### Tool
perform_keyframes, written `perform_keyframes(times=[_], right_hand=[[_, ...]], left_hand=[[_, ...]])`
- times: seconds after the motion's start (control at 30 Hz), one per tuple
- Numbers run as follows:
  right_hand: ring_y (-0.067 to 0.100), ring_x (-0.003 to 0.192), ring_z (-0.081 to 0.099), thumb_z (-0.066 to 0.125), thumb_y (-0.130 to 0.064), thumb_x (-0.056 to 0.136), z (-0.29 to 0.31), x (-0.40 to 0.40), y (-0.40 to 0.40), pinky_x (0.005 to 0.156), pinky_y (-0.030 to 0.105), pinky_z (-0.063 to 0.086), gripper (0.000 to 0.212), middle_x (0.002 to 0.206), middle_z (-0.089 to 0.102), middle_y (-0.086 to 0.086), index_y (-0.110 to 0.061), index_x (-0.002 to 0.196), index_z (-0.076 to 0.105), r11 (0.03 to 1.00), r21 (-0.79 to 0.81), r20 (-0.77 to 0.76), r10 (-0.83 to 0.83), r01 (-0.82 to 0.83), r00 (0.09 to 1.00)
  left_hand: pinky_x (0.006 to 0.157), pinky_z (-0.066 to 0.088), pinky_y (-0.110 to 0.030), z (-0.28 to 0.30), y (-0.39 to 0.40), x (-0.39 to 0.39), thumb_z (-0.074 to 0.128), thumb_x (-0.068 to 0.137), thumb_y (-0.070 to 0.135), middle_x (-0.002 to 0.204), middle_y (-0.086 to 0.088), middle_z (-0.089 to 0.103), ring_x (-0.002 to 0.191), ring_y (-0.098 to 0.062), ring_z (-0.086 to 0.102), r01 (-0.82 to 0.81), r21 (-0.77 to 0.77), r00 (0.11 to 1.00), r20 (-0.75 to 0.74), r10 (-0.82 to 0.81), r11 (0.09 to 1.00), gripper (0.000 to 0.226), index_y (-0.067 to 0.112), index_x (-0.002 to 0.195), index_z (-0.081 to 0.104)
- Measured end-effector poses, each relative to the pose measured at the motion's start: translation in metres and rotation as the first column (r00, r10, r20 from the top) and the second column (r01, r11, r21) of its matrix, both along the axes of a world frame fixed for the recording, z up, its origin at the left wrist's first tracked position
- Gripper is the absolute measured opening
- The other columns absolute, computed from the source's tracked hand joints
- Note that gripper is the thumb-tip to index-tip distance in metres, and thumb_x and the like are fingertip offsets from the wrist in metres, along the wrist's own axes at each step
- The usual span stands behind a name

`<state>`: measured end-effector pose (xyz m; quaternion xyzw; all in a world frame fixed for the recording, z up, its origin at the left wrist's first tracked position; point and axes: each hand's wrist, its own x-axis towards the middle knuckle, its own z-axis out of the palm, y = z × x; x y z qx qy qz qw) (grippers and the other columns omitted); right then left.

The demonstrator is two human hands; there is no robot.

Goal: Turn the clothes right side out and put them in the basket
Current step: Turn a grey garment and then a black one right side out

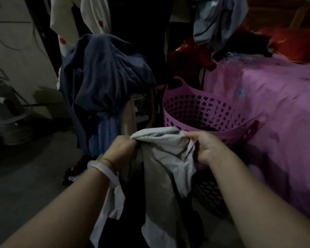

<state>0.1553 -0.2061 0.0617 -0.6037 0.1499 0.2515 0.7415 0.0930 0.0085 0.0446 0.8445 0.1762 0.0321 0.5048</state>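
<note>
While both hands clutch cloth, the scene reads:
Garment: pale grey crumpled cotton garment [166,158], hanging near centre.
Left hand [121,149]: fingers bunched round its top left edge.
Right hand [205,145]: pinching its top right edge.
Basket: pink perforated plastic basket [204,111], just beyond, right.

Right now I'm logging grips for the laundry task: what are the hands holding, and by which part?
Both hold one pale grey garment by its bunched top edge: left hand at the left corner, right hand at the right.
</note>
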Motion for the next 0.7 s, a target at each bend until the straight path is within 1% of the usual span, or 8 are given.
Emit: perform_keyframes(times=[0.07, 0.13, 0.27, 0.33, 0.43, 0.53, 0.6, 0.7], right_hand=[[0.021, 0.080, 0.065, 0.067, -0.007, 0.081, -0.005, 0.000, -0.003, 0.075, 0.035, 0.051, 0.015, 0.100, 0.067, 0.011, -0.002, 0.095, 0.067, 0.970, -0.225, 0.058, -0.081, 0.092, 0.995], [0.023, 0.111, 0.054, 0.075, -0.009, 0.075, -0.002, 0.000, -0.001, 0.091, 0.041, 0.044, 0.062, 0.134, 0.054, 0.011, -0.006, 0.132, 0.051, 0.941, -0.307, 0.216, -0.078, 0.143, 0.973], [0.027, 0.137, 0.037, 0.093, -0.019, 0.049, 0.010, -0.023, 0.036, 0.104, 0.047, 0.043, 0.135, 0.157, 0.027, 0.005, -0.040, 0.152, 0.008, 0.792, -0.540, 0.329, 0.510, -0.284, 0.795], [0.023, 0.131, 0.046, 0.089, -0.016, 0.053, -0.001, -0.033, 0.050, 0.102, 0.043, 0.048, 0.126, 0.150, 0.039, 0.003, -0.035, 0.152, 0.014, 0.652, -0.672, 0.306, 0.676, -0.350, 0.671], [0.015, 0.092, 0.065, 0.068, -0.005, 0.076, -0.014, -0.028, 0.048, 0.079, 0.025, 0.055, 0.045, 0.100, 0.070, 0.000, -0.027, 0.116, 0.063, 0.684, -0.682, 0.386, 0.637, -0.259, 0.668], [0.020, 0.082, 0.071, 0.059, -0.012, 0.089, -0.019, -0.015, 0.036, 0.078, 0.031, 0.057, 0.017, 0.086, 0.075, 0.001, -0.022, 0.095, 0.072, 0.811, -0.548, 0.382, 0.460, -0.205, 0.801], [0.024, 0.087, 0.072, 0.056, -0.015, 0.089, -0.019, -0.009, 0.031, 0.085, 0.043, 0.058, 0.019, 0.091, 0.076, 0.005, -0.019, 0.099, 0.071, 0.849, -0.507, 0.381, 0.377, -0.151, 0.844], [0.026, 0.093, 0.070, 0.053, -0.013, 0.086, -0.014, -0.002, 0.025, 0.088, 0.046, 0.056, 0.025, 0.100, 0.074, 0.007, -0.019, 0.104, 0.070, 0.898, -0.433, 0.410, 0.269, -0.074, 0.872]], left_hand=[[0.064, 0.051, -0.025, 0.007, 0.008, 0.000, 0.050, 0.093, 0.014, 0.092, -0.013, 0.068, 0.082, -0.025, 0.063, -0.143, -0.121, 0.990, -0.027, 0.140, 0.982, 0.026, 0.002, 0.108, 0.067], [0.068, 0.048, -0.027, 0.011, 0.009, 0.001, 0.049, 0.093, 0.010, 0.098, -0.014, 0.068, 0.085, -0.024, 0.062, -0.154, -0.236, 0.988, -0.006, 0.157, 0.960, 0.021, 0.009, 0.101, 0.069], [0.071, 0.056, -0.033, 0.017, -0.003, 0.000, 0.054, 0.089, 0.007, 0.088, -0.013, 0.071, 0.075, -0.021, 0.066, -0.076, -0.469, 0.996, -0.073, 0.047, 0.880, 0.013, 0.005, 0.091, 0.067], [0.068, 0.058, -0.032, 0.025, -0.005, -0.001, 0.060, 0.087, 0.008, 0.088, -0.016, 0.074, 0.076, -0.023, 0.072, 0.044, -0.576, 0.990, -0.084, -0.113, 0.816, 0.016, 0.004, 0.100, 0.069], [0.070, 0.059, -0.032, 0.034, 0.004, -0.005, 0.075, 0.074, 0.011, 0.101, -0.020, 0.072, 0.088, -0.027, 0.072, 0.305, -0.645, 0.920, 0.011, -0.391, 0.701, 0.032, 0.001, 0.104, 0.070], [0.081, 0.058, -0.034, 0.031, 0.013, -0.007, 0.079, 0.066, 0.001, 0.110, -0.009, 0.071, 0.100, -0.023, 0.069, 0.471, -0.342, 0.871, 0.033, -0.491, 0.813, 0.058, 0.019, 0.118, 0.062], [0.077, 0.059, -0.032, 0.027, 0.015, -0.006, 0.073, 0.067, -0.004, 0.105, -0.001, 0.068, 0.097, -0.017, 0.066, 0.439, 0.018, 0.898, -0.019, -0.439, 0.898, 0.067, 0.029, 0.122, 0.053], [0.065, 0.049, -0.024, 0.019, 0.018, -0.002, 0.071, 0.070, 0.010, 0.096, 0.008, 0.059, 0.091, -0.013, 0.059, 0.277, 0.391, 0.957, -0.026, -0.290, 0.878, 0.054, 0.030, 0.117, 0.053]])
